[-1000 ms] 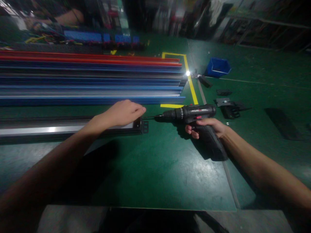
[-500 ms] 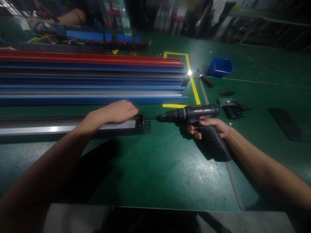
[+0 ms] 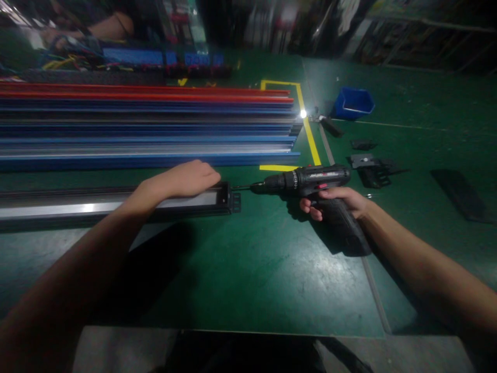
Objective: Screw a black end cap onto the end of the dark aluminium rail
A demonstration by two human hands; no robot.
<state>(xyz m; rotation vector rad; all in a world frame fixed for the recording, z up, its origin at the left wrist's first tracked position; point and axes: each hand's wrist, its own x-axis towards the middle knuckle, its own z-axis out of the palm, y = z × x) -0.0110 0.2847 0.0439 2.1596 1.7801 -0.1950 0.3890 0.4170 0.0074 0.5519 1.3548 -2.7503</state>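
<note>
My left hand (image 3: 184,177) is closed over the far edge of a long black-and-silver profile housing (image 3: 89,208), close to its right end. Its fingertips are hidden behind the housing. A small slotted bracket (image 3: 236,202) sticks out from the black end cap (image 3: 223,198). My right hand (image 3: 347,200) grips the handle of a black cordless drill (image 3: 320,177) lying level. The drill's long thin bit (image 3: 246,186) points left and its tip meets the end cap near the far corner.
Red and blue metal profiles (image 3: 155,158) lie in a row behind. Yellow tape (image 3: 310,142) marks the green table (image 3: 272,269). A blue bin (image 3: 354,103), black brackets (image 3: 373,167) and a dark flat piece (image 3: 460,191) lie at right. Another person's arm (image 3: 112,27) is at upper left.
The view has shifted very slightly. Both hands, the drill and the housing hold nearly the same positions.
</note>
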